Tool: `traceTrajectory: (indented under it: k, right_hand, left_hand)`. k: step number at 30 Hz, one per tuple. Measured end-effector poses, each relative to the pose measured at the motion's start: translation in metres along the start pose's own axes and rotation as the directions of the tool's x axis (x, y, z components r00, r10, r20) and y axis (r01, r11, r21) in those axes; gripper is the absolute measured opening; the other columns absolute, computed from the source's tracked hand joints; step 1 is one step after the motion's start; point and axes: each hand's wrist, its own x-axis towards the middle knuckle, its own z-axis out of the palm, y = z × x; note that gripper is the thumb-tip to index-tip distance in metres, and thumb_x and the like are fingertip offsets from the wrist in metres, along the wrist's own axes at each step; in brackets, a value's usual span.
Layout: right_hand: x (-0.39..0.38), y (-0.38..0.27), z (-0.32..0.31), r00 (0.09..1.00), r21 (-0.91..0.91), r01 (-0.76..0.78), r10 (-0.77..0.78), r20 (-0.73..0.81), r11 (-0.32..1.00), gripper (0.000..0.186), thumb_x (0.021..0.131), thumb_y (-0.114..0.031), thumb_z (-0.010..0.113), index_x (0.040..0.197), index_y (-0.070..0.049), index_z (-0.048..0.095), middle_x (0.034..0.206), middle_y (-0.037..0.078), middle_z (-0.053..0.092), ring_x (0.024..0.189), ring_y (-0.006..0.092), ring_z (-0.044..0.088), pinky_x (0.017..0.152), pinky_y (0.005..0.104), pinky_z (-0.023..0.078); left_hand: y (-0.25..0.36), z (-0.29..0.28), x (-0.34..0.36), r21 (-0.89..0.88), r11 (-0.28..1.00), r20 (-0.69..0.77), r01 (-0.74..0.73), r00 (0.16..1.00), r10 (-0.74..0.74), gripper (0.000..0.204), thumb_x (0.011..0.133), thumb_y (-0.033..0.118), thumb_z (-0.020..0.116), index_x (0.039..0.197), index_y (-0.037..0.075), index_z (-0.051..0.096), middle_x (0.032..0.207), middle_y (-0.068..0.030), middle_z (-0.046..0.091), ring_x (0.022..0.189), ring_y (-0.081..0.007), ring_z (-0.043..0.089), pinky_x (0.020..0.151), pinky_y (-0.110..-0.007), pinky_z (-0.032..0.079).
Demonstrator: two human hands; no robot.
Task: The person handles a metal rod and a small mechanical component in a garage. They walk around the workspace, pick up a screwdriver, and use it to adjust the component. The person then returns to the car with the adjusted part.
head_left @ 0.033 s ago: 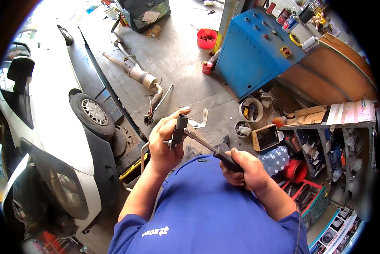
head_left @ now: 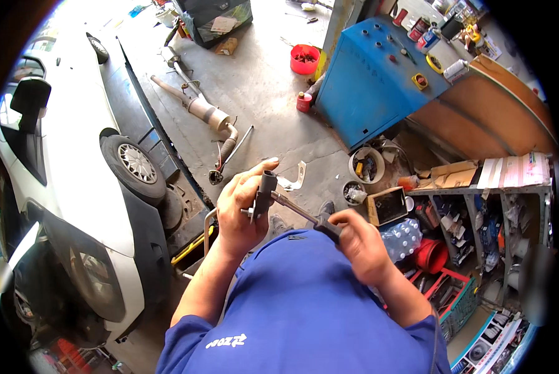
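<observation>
My left hand (head_left: 242,215) is closed around a black plastic connector part (head_left: 265,192), with its round open end facing up and a small metal tab at its side. The left index finger reaches past the top of the part. A screwdriver (head_left: 301,209) with a metal shaft and black handle is in my right hand (head_left: 361,244), whose fingers wrap over the handle. The shaft slants up to the left, and its thicker tip meets the side of the black part. Exactly how the tip sits against it is hidden.
A white car (head_left: 86,174) stands on a lift platform at left. An exhaust pipe with muffler (head_left: 208,114) lies on the floor ahead. At right are a blue cabinet (head_left: 369,81), buckets (head_left: 368,163), a bottle pack (head_left: 401,239) and a loaded shelf (head_left: 478,187).
My right hand has turned on the screwdriver handle; its fingers now lie over the top, where the thumb lay along it before. The left hand and black connector part stay nearly in place.
</observation>
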Motion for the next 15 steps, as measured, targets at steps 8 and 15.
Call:
traceTrajectory:
  k: [8, 15]
  right_hand:
    - [0.003, 0.014, 0.006, 0.998, 0.148, 0.051, -0.055, 0.025, 0.988, 0.039, 0.109, -0.039, 0.065, 0.118, -0.001, 0.065, 0.074, 0.002, 0.058, 0.059, 0.015, 0.053, 0.054, 0.0338, 0.044]
    - [0.003, 0.006, 0.006, 0.985, 0.101, 0.14, -0.149, 0.086, 0.985, 0.04, 0.107, -0.039, 0.066, 0.117, 0.0, 0.065, 0.074, 0.004, 0.057, 0.062, 0.017, 0.054, 0.056, 0.0325, 0.042]
  left_hand:
    - [0.007, 0.0, 0.006, 0.06, 0.998, -0.081, -0.001, 0.997, 0.006, 0.046, 0.084, -0.007, 0.07, 0.126, 0.003, 0.056, 0.128, -0.0229, 0.076, 0.097, -0.0383, 0.076, 0.083, -0.043, 0.061]
    - [0.008, -0.008, 0.011, 0.108, 0.992, -0.053, -0.063, 0.996, 0.069, 0.034, 0.092, -0.007, 0.067, 0.124, 0.001, 0.059, 0.121, -0.0206, 0.078, 0.087, -0.0338, 0.076, 0.074, -0.04, 0.061]
